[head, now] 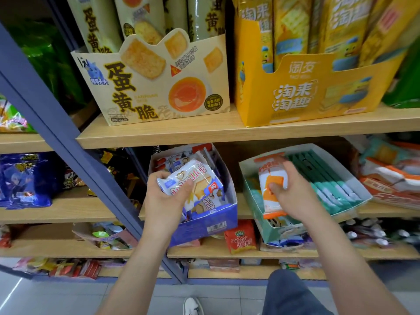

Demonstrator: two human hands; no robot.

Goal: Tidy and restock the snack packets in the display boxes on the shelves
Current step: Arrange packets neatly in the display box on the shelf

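I held a white-and-blue packet (195, 178) tilted above the blue box (204, 226). I gripped an orange-and-white packet (270, 201) upright inside the teal box (251, 189).

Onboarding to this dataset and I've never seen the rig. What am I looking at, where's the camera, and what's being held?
No machine: one camera on a person's head looks down at their bare hands before shop shelves. The left hand grips a white biscuit packet over a blue box of similar packets. The right hand grips an orange packet at the front of a green box that also holds green packets. Above, a cream box and a yellow box stand on a wooden shelf.
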